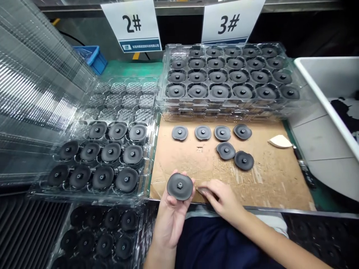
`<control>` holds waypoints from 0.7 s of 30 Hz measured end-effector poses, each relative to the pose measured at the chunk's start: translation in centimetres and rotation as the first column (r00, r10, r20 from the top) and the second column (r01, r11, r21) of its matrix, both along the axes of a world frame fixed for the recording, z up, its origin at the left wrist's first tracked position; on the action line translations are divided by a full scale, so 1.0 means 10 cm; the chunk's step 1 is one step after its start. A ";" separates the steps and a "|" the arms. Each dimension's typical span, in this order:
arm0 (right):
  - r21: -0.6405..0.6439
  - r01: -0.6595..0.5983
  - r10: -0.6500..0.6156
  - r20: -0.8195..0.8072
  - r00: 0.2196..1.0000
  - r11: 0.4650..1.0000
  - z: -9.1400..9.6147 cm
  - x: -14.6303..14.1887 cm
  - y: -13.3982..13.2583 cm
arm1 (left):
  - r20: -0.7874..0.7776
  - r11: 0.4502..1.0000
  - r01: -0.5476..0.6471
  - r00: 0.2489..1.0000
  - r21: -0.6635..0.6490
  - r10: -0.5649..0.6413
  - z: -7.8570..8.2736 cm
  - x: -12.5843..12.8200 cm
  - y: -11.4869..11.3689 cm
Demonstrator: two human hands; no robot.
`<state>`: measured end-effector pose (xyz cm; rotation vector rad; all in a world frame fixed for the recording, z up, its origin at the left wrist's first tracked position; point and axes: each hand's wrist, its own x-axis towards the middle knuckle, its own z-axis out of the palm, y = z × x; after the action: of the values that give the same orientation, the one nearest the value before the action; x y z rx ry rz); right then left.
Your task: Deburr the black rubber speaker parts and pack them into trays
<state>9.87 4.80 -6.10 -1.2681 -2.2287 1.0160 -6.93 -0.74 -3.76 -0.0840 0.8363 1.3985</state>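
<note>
A black rounded plastic disc (183,191) with a small hub at its centre rests in my left hand (175,215), fingers behind it and thumb at its lower left edge. Its hub side faces up towards me. Just right of the disc is my right hand (224,198), thumb and forefinger brought together close to its edge. Whether something small is between those fingertips I cannot make out. Beyond the hands, several similar discs (222,133) lie loose on a brown cardboard sheet (179,158).
Left stands a clear compartment tray (153,149), its nearer rows holding discs. A stack of filled clear trays (224,105) is at the back. A white pointed piece (280,141) lies on the cardboard's right. Far right is a white bin (322,97); a blue crate (98,61) sits back left.
</note>
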 end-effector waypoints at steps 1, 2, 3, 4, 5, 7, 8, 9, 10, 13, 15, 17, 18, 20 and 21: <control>-0.020 -0.007 0.007 -0.014 1.000 1.000 0.04 0.01 -0.02 | -0.020 1.000 0.002 1.000 -0.005 -0.002 0.01 0.01 0.01; -0.035 0.000 -0.001 -0.025 1.000 0.999 0.11 0.02 -0.02 | -0.039 1.000 0.010 0.999 -0.010 -0.010 0.02 0.02 0.03; -0.045 0.016 -0.018 -0.042 0.999 0.999 0.19 0.01 0.01 | -0.059 1.000 0.018 0.998 -0.013 -0.019 0.03 0.04 0.04; -0.047 0.038 -0.041 -0.073 0.997 0.998 0.30 -0.02 0.04 | -0.083 1.000 0.022 0.996 -0.012 -0.023 0.05 0.07 0.05; -0.033 0.054 -0.058 -0.116 0.992 0.998 0.42 -0.06 0.08 | -0.110 1.000 0.030 0.993 -0.008 -0.031 0.07 0.10 0.06; 0.042 0.030 -0.018 -0.260 0.965 0.999 0.69 -0.15 0.14 | -0.155 0.998 0.057 0.986 -0.006 -0.058 0.12 0.17 0.06; 0.093 -0.015 0.043 -0.312 0.949 0.996 0.82 -0.19 0.15 | -0.168 0.997 0.073 0.983 -0.016 -0.074 0.15 0.20 0.05; 0.110 -0.070 0.103 -0.335 0.936 0.991 0.92 -0.22 0.15 | -0.176 0.996 0.087 0.980 -0.030 -0.091 0.17 0.22 0.04; 0.099 -0.139 0.164 -0.329 0.930 0.985 1.00 -0.24 0.14 | -0.182 0.994 0.101 0.977 -0.048 -0.109 0.18 0.24 0.03; -0.048 -0.292 0.273 -0.239 0.932 0.955 1.10 -0.23 0.11 | -0.199 0.990 0.118 0.971 -0.083 -0.132 0.21 0.28 0.00; -0.002 -0.237 0.230 -0.235 0.944 0.972 1.07 -0.21 0.11 | -0.213 0.987 0.154 0.963 -0.053 -0.162 0.22 0.32 0.00; 0.121 -0.130 0.162 -0.312 0.936 0.984 1.03 -0.17 0.11 | -0.237 0.979 0.203 0.951 -0.010 -0.199 0.27 0.35 0.01; 0.158 -0.117 0.168 -0.362 0.917 0.980 1.02 -0.13 0.09 | -0.253 0.975 0.221 0.943 0.000 -0.214 0.30 0.37 0.02; 0.136 -0.190 0.230 -0.409 0.883 0.972 1.03 0.00 0.04 | -0.266 0.971 0.239 0.936 -0.002 -0.231 0.38 0.38 0.02; 0.085 -0.237 0.251 -0.397 0.883 0.968 1.05 0.10 0.01 | -0.255 0.969 0.246 0.937 -0.006 -0.240 0.42 0.39 0.02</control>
<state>10.88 4.92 4.39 -0.6870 -2.0935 1.2000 -3.05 -0.59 0.44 0.2176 1.0041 1.1991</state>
